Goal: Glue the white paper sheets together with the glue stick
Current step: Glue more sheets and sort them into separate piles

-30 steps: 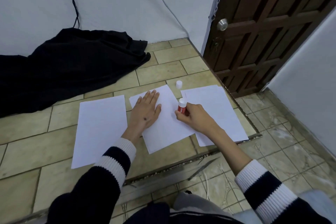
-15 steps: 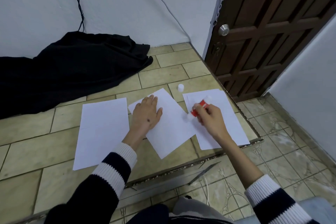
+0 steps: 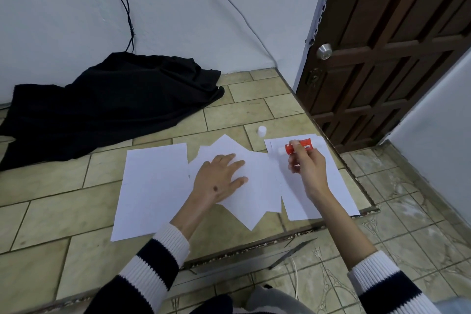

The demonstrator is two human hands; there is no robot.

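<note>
we're pressing our left hand flat on the middle paper sheet, fingers straight and slightly spread, holding it against the tiled floor. our right hand is pinching the red glue stick between thumb and fingertips, tipped nearly sideways over the right sheet near the floor's step edge. the left sheet is lying just beside our left wrist. the white cap is standing on the tiles beyond the sheets, black cloth heaped by the wall.
</note>
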